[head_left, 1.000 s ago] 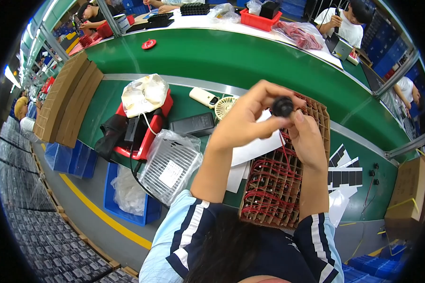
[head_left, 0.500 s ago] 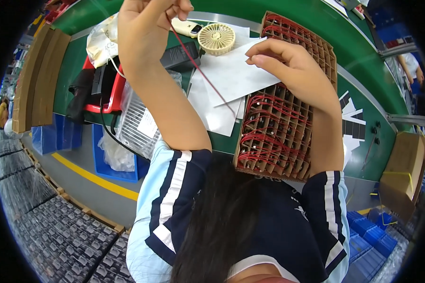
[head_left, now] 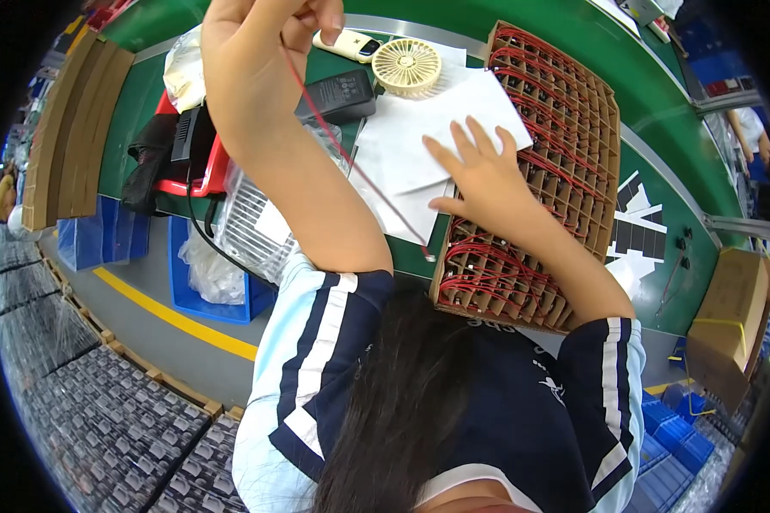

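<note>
Red cable (head_left: 344, 152), one, slender: it slants down from the left hand (head_left: 267, 27), past the inner side of the forearm, with its pale end plug (head_left: 429, 257) loose near the left edge of the divided cardboard box (head_left: 606, 120). Left hand, raised at the upper border: fingers curled, cable emerging beneath; we take it as gripped there, but the border cuts the hand off, and we cannot tell what else it holds. Right hand (head_left: 488, 175): fingers spread wide, palm down, nothing visible in its grasp, over the white sheets (head_left: 402, 141) and the box edge; we cannot tell whether it presses on either. Box contents: red leads (head_left: 475, 254), many, lying across brown card cells. Adjacent: cream fan (head_left: 406, 67), black adapter (head_left: 342, 96). Risks, in our judgement: the loose plug could hook a divider or tangle among the leads if the cable swings over the box; a tug after such a catch could strain the wire. Sheets pushed by the right hand could slide over more cells or nudge the fan. A slack left hold could let the cable fall.
</note>
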A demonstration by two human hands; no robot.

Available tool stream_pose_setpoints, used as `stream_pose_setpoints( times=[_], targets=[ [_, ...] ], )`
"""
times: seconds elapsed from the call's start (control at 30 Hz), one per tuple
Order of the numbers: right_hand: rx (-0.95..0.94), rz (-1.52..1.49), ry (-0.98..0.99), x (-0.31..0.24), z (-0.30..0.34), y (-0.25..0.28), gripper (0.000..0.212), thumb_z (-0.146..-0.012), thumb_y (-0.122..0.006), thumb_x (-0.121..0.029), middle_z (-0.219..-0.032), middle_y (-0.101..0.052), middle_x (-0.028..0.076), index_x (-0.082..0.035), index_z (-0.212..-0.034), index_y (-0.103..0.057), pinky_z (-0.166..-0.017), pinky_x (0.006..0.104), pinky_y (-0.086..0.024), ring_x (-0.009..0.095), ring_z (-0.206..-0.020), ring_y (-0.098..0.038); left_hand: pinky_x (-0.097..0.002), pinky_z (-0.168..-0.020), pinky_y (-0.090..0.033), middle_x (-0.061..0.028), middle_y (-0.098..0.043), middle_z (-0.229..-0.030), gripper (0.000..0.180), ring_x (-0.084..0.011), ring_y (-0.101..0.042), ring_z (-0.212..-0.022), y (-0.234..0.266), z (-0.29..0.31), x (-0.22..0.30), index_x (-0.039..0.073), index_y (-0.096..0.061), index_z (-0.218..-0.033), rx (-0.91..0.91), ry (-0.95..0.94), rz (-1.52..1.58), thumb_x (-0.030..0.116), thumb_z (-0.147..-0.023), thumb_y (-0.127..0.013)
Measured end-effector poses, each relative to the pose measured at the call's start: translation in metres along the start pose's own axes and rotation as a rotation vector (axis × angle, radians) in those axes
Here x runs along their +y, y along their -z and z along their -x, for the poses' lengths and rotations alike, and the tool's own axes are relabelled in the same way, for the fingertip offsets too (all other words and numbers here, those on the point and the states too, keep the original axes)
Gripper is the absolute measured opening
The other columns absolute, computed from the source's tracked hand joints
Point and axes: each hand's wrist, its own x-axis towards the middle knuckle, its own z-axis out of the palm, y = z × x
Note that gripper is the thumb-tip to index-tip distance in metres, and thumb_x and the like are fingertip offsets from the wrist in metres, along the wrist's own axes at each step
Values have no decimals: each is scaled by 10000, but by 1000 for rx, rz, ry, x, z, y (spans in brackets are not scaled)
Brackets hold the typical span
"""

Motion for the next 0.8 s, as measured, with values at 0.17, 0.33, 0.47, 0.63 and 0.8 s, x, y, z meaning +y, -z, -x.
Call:
stream_pose_setpoints(
  times=[0.17,0.33,0.47,0.63,0.8],
  targets=[
    [51,-15,64,-9,8,-5,494,-725,-627,-261,-1131,-507,134,-137,-1177,-472,-944,535,-201,288,-1158,-384,-198,-409,-404,-220,-569,-857,419,-128,-497,-456,-3,8,9,-108,-372,-1175,-5,-71,68,-28,-773,-461],
    [-32,-106,152,-13,5,-2,307,-747,-583,-192,-1047,-570,68,-111,-1042,-559,-953,541,-209,245,-1117,-439,-213,-386,-430,-265,-552,-905,437,-158,-523,-447,-9,13,20,-122,-344,-1180,-29,-52,-15,-15,-769,-446],
    [-74,-127,249,-14,-6,-14,284,-737,-587,-210,-1040,-581,37,-122,-1007,-573,-970,540,-203,240,-1124,-437,-230,-399,-480,-317,-523,-941,459,-214,-575,-478,-33,22,22,-122,-320,-1178,-4,-52,-50,-3,-751,-441],
    [-121,-173,339,-12,-24,-22,184,-748,-546,-207,-1044,-580,35,-101,-891,-593,-939,533,-261,234,-1118,-444,-245,-385,-487,-323,-533,-941,476,-226,-579,-462,-75,22,33,-80,-328,-1174,-124,82,-84,-9,-721,-452],
    [146,-1060,10,3,-20,12,234,-777,-499,-128,-882,-628,151,-3,-945,-604,-737,294,-465,242,-815,-610,-243,-569,-454,-252,-564,-955,287,-186,-580,-652,-53,-15,-32,-21,-413,-1055,-481,78,76,-39,-777,-483]
  ],
)
